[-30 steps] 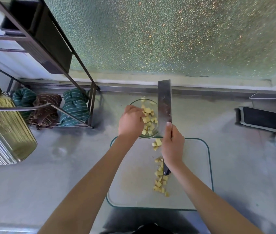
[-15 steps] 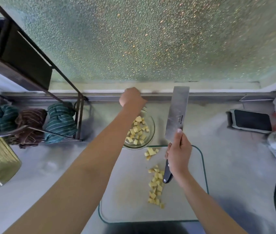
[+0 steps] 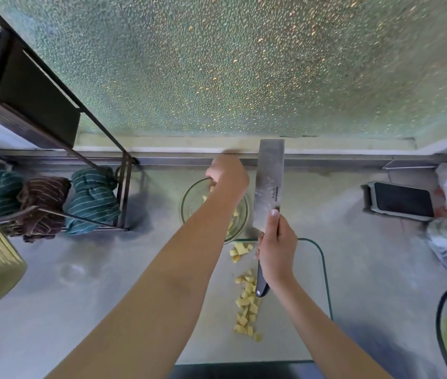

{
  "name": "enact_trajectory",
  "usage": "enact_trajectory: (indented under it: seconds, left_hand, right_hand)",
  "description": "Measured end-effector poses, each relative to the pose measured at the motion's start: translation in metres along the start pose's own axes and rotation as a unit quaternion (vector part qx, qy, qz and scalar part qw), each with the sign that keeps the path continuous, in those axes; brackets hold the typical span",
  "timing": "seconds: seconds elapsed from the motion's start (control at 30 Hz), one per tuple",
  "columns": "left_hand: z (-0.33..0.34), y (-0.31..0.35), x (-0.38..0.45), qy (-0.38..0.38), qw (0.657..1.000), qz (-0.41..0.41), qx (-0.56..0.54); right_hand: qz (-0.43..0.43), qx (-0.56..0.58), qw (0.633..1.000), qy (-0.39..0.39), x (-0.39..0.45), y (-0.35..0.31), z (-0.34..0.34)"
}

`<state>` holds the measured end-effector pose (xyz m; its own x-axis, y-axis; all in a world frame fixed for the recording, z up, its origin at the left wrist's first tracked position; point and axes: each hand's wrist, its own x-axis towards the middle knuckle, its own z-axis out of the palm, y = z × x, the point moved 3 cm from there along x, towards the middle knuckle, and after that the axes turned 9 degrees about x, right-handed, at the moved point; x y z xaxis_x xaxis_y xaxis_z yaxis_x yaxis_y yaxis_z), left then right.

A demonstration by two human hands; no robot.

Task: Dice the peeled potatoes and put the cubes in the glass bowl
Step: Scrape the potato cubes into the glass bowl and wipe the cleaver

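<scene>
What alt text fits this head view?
A left hand reaches over a glass bowl of potato cubes while the right hand grips a cleaver, blade pointing away. More cubes lie on the cutting board.

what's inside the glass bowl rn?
Yellow potato cubes show inside the glass bowl, beside the forearm. The left hand and forearm cover the bowl's middle, so how full it is cannot be seen.

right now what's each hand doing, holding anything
Left hand: over the glass bowl, fingers curled; cannot tell if it holds anything.
Right hand: grips the cleaver by its handle.
</scene>
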<state>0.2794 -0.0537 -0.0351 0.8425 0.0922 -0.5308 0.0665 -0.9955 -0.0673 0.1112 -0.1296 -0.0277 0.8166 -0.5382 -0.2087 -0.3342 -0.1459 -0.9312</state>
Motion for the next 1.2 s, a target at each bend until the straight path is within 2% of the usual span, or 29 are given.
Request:
enact_trajectory:
  seconds: [0.23, 0.6, 0.73, 0.87, 0.97, 1.1, 1.2]
  left_hand:
    - [0.001, 0.014, -0.006, -0.05, 0.998, 0.024, 0.044]
    - [0.003, 0.016, -0.005, 0.033, 0.994, 0.099, -0.02]
    - [-0.007, 0.01, -0.01, 0.097, 0.98, 0.135, -0.113]
    - [-0.02, -0.026, -0.026, 0.152, 0.943, 0.131, -0.264]
    - [0.001, -0.065, -0.046, 0.123, 0.933, 0.119, -0.316]
    - [0.044, -0.091, -0.06, 0.02, 0.95, 0.15, -0.272]
    - [0.046, -0.097, -0.074, 0.036, 0.942, 0.124, -0.309]
  right_hand:
    - [0.0, 0.002, 1.0, 0.007, -0.001, 0.008, -0.002]
    - [0.024, 0.019, 0.999, 0.016, 0.0, 0.013, -0.003]
    - [0.023, 0.034, 0.999, 0.0, -0.003, 0.011, 0.001]
    - [0.014, 0.039, 0.999, -0.008, -0.006, 0.002, 0.006]
    - [0.004, 0.046, 0.999, -0.025, -0.013, -0.001, 0.009]
    - [-0.007, 0.043, 0.998, -0.042, -0.025, -0.001, 0.007]
    - [-0.014, 0.023, 0.999, -0.046, -0.033, 0.003, -0.004]
